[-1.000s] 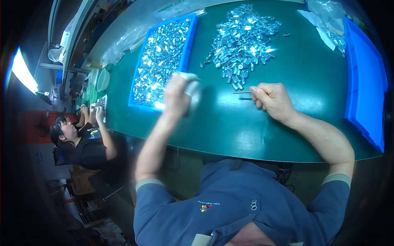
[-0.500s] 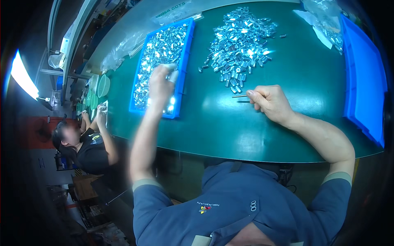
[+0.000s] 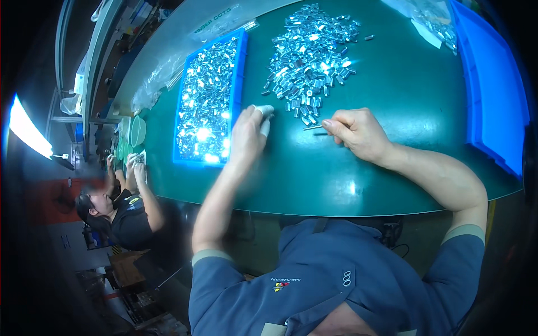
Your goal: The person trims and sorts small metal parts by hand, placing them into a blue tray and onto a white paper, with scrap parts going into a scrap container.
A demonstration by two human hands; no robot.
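Observation:
My right hand point(image 3: 361, 135) is closed, pinching a thin metal rod point(image 3: 312, 127) that points left, low over the green table. Just beyond the rod's tip lies the near end of a loose pile of small shiny metal sleeves point(image 3: 311, 56). My left hand point(image 3: 249, 134), with white finger cots on thumb and forefinger, hovers between the pile and a blue tray point(image 3: 240, 73). Its thumb and forefinger look apart, and nothing shows between them. Many similar metal sleeves fill the tray.
A blue tray point(image 3: 493, 84) stands at the right edge. Clear plastic bags lie at the back right and along the far left side. Beyond the left end, a co-worker point(image 3: 131, 215) handles small things beside green bowls point(image 3: 138, 131).
My left hand has come out from over the filled tray, moving right and toward me. My right hand still pinches the rod. The whole view has shifted slightly.

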